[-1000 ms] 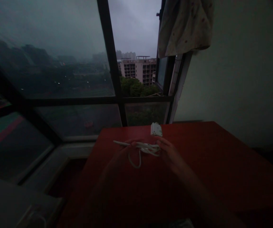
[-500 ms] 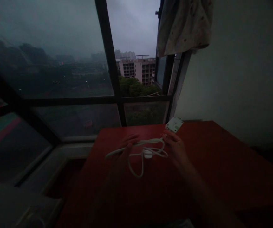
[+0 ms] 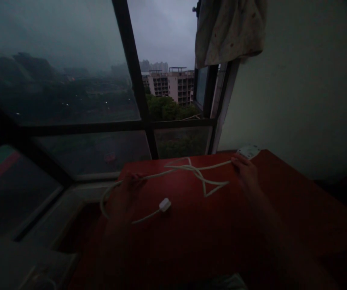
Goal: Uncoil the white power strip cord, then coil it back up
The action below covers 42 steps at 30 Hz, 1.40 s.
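white cable (image 3: 215, 165) crosses itself between gripping left fingers (image 3: 136, 176) and right fingers (image 3: 241, 159), over red table (image 3: 191, 229) beside window (image 3: 94, 127).

The left hand (image 3: 127, 187) and right hand (image 3: 246, 171) have drawn well apart; the white cord (image 3: 158, 175), formerly bunched between them, now spreads into long crossing strands. The white plug (image 3: 165, 204) has come clear of the loops, and the white block (image 3: 248, 151) has shifted rightward with the right hand
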Available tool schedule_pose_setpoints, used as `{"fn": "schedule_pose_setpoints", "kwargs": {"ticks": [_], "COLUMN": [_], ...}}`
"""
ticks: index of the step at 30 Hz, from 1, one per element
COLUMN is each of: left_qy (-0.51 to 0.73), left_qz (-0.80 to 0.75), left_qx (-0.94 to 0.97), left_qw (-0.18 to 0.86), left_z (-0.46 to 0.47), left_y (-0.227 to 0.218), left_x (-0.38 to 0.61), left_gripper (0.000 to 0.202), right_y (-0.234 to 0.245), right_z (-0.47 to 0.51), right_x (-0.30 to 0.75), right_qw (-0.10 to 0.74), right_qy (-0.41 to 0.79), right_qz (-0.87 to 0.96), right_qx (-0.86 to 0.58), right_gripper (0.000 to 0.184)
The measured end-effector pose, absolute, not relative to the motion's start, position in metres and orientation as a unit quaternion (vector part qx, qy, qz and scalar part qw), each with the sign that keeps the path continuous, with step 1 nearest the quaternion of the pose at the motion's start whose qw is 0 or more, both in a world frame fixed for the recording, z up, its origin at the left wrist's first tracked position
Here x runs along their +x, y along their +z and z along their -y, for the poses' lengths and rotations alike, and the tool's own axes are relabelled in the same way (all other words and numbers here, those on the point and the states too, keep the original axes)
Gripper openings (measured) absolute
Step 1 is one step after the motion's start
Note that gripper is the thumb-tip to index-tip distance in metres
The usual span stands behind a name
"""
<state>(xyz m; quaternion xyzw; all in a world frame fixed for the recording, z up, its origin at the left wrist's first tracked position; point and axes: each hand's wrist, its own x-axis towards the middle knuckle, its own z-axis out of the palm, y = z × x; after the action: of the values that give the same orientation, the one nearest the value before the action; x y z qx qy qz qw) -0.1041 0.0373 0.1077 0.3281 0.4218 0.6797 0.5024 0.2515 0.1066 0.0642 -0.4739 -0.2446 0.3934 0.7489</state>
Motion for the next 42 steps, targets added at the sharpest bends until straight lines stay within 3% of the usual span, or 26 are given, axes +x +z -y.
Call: {"fn": "schedule_pose_setpoints", "kwargs": {"ticks": [9, 14, 20, 26, 35, 42], "left_qy": [0.760, 0.755, 0.699, 0.605, 0.546, 0.566], "left_qz": [-0.404, -0.379, -0.356, -0.350, -0.414, -0.436], "left_qx": [0.207, 0.201, 0.258, 0.288, 0.392, 0.407], "left_qw": [0.465, 0.495, 0.564, 0.655, 0.614, 0.569], "left_z": [-0.058, -0.072, -0.083, -0.084, -0.084, -0.090], "left_y": [0.109, 0.105, 0.100, 0.084, 0.051, 0.041], "left_x": [-0.165, -0.175, -0.147, -0.119, -0.081, -0.069], "left_gripper": [0.038, 0.041, 0.029, 0.020, 0.035, 0.036], "right_y": [0.019, 0.003, -0.012, -0.024, -0.032, -0.039], "right_z": [-0.120, -0.125, -0.124, -0.116, -0.116, -0.109], "right_x": [0.332, 0.350, 0.338, 0.315, 0.265, 0.245], "right_qw": [0.733, 0.718, 0.660, 0.473, 0.358, 0.286], "right_qy": [0.357, 0.318, 0.238, 0.225, 0.197, 0.136], "right_qz": [0.193, 0.223, 0.346, 0.549, 0.669, 0.716], "right_qx": [-0.546, -0.577, -0.623, -0.651, -0.621, -0.622], "right_gripper": [0.021, 0.025, 0.028, 0.034, 0.028, 0.036]}}
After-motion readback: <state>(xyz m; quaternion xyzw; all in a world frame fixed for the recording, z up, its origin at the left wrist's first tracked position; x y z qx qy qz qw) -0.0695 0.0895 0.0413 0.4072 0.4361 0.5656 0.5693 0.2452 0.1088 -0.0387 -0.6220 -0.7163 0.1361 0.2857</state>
